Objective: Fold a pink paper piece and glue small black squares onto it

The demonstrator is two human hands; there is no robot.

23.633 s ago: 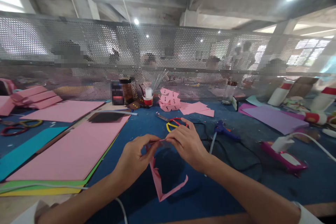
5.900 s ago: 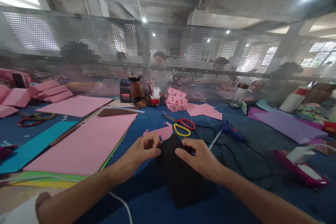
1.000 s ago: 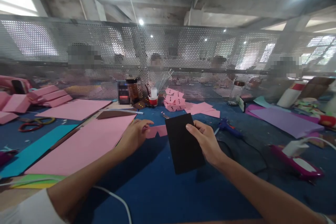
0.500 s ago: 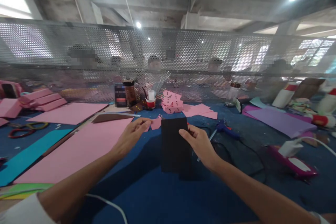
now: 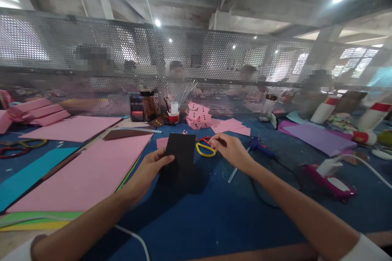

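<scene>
A black rectangular card (image 5: pixel 181 159) stands nearly upright in my left hand (image 5: pixel 153 168), its left edge pinched between thumb and fingers. Behind the card's upper left edge shows a pink paper piece (image 5: pixel 161 142); whether my fingers also hold it I cannot tell. My right hand (image 5: pixel 230 150) is closed, fingertips at the red handle of a pair of scissors (image 5: pixel 206 154). The other handle loop is yellow. The blades are hidden from view.
Pink sheets (image 5: pixel 92 167) lie on the left beside a teal strip (image 5: pixel 36 173). At the back stand folded pink pieces with black dots (image 5: pixel 198 116) and a red-white cup (image 5: pixel 173 117). On the right are a blue glue gun (image 5: pixel 260 147), purple sheets (image 5: pixel 318 138) and a magenta power strip (image 5: pixel 332 183).
The black card has passed from my right hand to my left and moved left. The scissors behind it now show, with my right fingers at them. The view has shifted slightly.
</scene>
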